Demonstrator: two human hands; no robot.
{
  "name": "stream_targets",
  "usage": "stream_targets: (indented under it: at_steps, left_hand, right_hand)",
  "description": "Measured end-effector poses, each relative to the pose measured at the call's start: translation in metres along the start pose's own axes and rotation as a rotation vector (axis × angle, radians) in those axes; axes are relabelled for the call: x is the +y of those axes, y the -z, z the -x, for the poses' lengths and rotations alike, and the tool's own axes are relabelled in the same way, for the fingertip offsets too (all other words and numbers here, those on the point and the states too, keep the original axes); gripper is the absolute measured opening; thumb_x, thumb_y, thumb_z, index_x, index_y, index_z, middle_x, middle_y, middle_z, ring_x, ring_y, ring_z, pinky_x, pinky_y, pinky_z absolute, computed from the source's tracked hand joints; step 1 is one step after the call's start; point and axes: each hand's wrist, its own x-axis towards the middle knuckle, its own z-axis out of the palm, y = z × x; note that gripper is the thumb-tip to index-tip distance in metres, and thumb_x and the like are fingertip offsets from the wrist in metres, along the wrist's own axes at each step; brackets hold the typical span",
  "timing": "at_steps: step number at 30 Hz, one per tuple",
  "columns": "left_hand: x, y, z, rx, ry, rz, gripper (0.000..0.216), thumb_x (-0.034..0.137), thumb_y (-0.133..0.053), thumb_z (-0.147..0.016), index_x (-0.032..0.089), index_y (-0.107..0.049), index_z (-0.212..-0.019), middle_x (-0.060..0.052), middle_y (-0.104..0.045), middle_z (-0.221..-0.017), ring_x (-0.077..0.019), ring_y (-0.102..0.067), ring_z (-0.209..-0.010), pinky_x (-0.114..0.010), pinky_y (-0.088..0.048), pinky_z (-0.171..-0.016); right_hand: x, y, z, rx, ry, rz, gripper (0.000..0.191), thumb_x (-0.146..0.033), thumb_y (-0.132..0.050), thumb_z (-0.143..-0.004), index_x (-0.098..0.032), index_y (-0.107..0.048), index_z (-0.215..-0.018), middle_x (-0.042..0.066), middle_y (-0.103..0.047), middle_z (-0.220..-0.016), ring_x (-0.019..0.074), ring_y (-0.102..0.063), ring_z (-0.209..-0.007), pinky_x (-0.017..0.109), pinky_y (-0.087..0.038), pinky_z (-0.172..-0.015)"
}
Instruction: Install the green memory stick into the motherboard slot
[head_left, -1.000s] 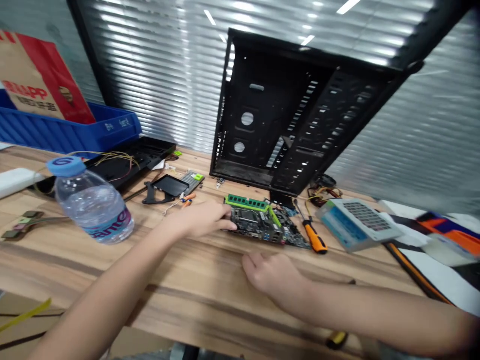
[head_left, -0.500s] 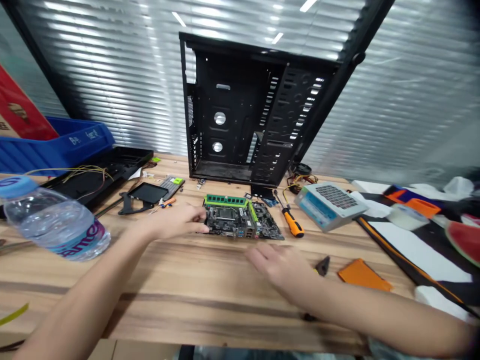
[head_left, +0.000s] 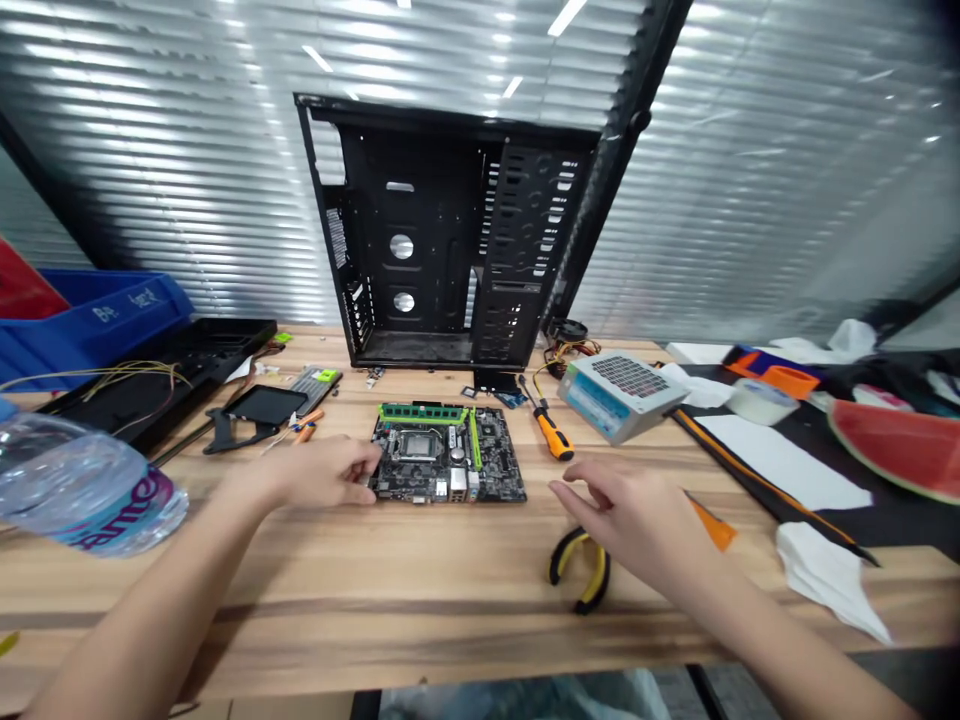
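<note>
A black motherboard (head_left: 495, 470) with a green memory stick (head_left: 424, 412) and a silver processor socket (head_left: 417, 445) lies on the wooden table. At its left edge is my left hand (head_left: 322, 472), fingers curled, thumb and fingertips closed on the board's edge. To the right of the board hovers my right hand (head_left: 626, 505), with thumb and fingers apart and nothing in them. Below that hand are the yellow-and-black handles of pliers (head_left: 600, 580); the hand hides the rest. An orange-handled screwdriver (head_left: 553, 435) lies between the board and a power supply (head_left: 626, 395).
An open black computer case (head_left: 420, 200) stands upright behind the board. At left are a water bottle (head_left: 97, 490), a blue bin (head_left: 112, 320) and a black panel (head_left: 217, 350). White tissue (head_left: 829, 575) and tape (head_left: 761, 402) lie at right.
My right hand has moved right, away from the motherboard's front edge, and its fingers have spread. The pliers' handles now show. My left hand stays at the board's left edge. The view has shifted.
</note>
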Motion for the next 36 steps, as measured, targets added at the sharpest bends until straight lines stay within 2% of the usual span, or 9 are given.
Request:
stream_targets:
  at_steps: [5, 9, 14, 16, 19, 22, 27, 32, 36]
  left_hand:
    - [0.001, -0.002, -0.001, 0.008, 0.028, 0.056, 0.025, 0.044, -0.060, -0.071, 0.022, -0.049, -0.075, -0.001, -0.060, -0.069, -0.0208, -0.059, -0.069, -0.027, -0.039, -0.059]
    - [-0.003, -0.004, -0.004, 0.016, 0.025, 0.068, 0.026, 0.045, -0.061, -0.068, 0.022, -0.049, -0.072, 0.000, -0.059, -0.066, -0.0203, -0.058, -0.067, -0.027, -0.039, -0.057]
    - [-0.003, 0.000, -0.003, -0.005, -0.003, 0.071, 0.033, 0.051, -0.064, -0.070, 0.021, -0.053, -0.074, 0.000, -0.059, -0.070, -0.0191, -0.058, -0.068, -0.026, -0.040, -0.059]
    - [-0.002, 0.003, -0.002, 0.013, -0.024, 0.082, 0.039, 0.059, -0.058, -0.076, 0.020, -0.053, -0.074, -0.001, -0.060, -0.071, -0.0181, -0.057, -0.068, -0.026, -0.040, -0.060]
    - [-0.006, 0.008, -0.006, 0.200, -0.025, 0.051, 0.045, 0.061, -0.041, -0.088, 0.020, -0.051, -0.072, -0.001, -0.058, -0.070, -0.0173, -0.054, -0.066, -0.027, -0.040, -0.062]
    - [-0.017, 0.007, -0.016, 0.417, 0.019, 0.005, 0.038, 0.054, -0.038, -0.090, 0.020, -0.050, -0.077, -0.003, -0.060, -0.074, -0.0192, -0.057, -0.070, -0.029, -0.043, -0.067]
    - [-0.031, -0.013, -0.037, 0.680, 0.136, -0.021, 0.032, 0.045, -0.033, -0.095, 0.019, -0.052, -0.094, -0.009, -0.066, -0.092, -0.0240, -0.062, -0.085, -0.034, -0.046, -0.076]
    - [-0.033, -0.035, -0.056, 0.774, 0.135, -0.071, 0.030, 0.034, -0.029, -0.099, 0.018, -0.049, -0.114, -0.014, -0.064, -0.112, -0.0254, -0.063, -0.102, -0.037, -0.048, -0.089]
    - [-0.026, -0.038, -0.059, 0.712, 0.211, -0.204, 0.028, 0.024, -0.027, -0.099, 0.015, -0.046, -0.118, -0.018, -0.061, -0.121, -0.0280, -0.061, -0.111, -0.040, -0.047, -0.093]
  right_hand:
    - [0.009, 0.000, 0.013, -0.191, -0.115, -0.016, 0.028, -0.042, -0.050, -0.094, -0.024, -0.068, -0.083, 0.004, -0.067, -0.072, 0.0164, -0.061, -0.060, 0.025, -0.033, -0.053]
    - [0.015, 0.006, 0.012, -0.252, -0.151, -0.045, 0.024, -0.041, -0.053, -0.092, -0.024, -0.069, -0.087, 0.003, -0.066, -0.069, 0.0167, -0.062, -0.061, 0.025, -0.032, -0.052]
    - [0.006, 0.018, -0.024, -0.261, -0.129, -0.065, 0.021, -0.036, -0.054, -0.092, -0.023, -0.071, -0.089, 0.003, -0.069, -0.075, 0.0166, -0.063, -0.070, 0.024, -0.034, -0.058]
    - [-0.002, 0.017, -0.047, -0.279, -0.094, -0.074, 0.021, -0.033, -0.054, -0.092, -0.022, -0.071, -0.086, 0.003, -0.070, -0.079, 0.0164, -0.063, -0.073, 0.024, -0.035, -0.059]
    - [-0.012, 0.003, -0.082, -0.293, -0.038, -0.069, 0.019, -0.031, -0.055, -0.092, -0.023, -0.072, -0.089, 0.005, -0.072, -0.088, 0.0179, -0.065, -0.082, 0.024, -0.037, -0.062]
    - [-0.018, -0.020, -0.112, -0.322, -0.044, -0.064, 0.020, -0.029, -0.054, -0.092, -0.023, -0.073, -0.094, 0.006, -0.072, -0.096, 0.0206, -0.065, -0.089, 0.026, -0.042, -0.069]
    - [-0.028, -0.060, -0.128, -0.249, -0.019, -0.113, 0.028, -0.022, -0.046, -0.096, -0.023, -0.071, -0.108, 0.007, -0.069, -0.113, 0.0207, -0.063, -0.104, 0.028, -0.045, -0.084]
    - [-0.037, -0.082, -0.118, -0.152, 0.033, -0.101, 0.031, -0.020, -0.045, -0.096, -0.020, -0.067, -0.118, 0.010, -0.065, -0.120, 0.0211, -0.058, -0.112, 0.029, -0.046, -0.090]
    - [-0.036, -0.088, -0.115, -0.117, 0.057, -0.105, 0.030, -0.020, -0.044, -0.096, -0.019, -0.068, -0.115, 0.010, -0.066, -0.115, 0.0201, -0.059, -0.108, 0.028, -0.046, -0.091]
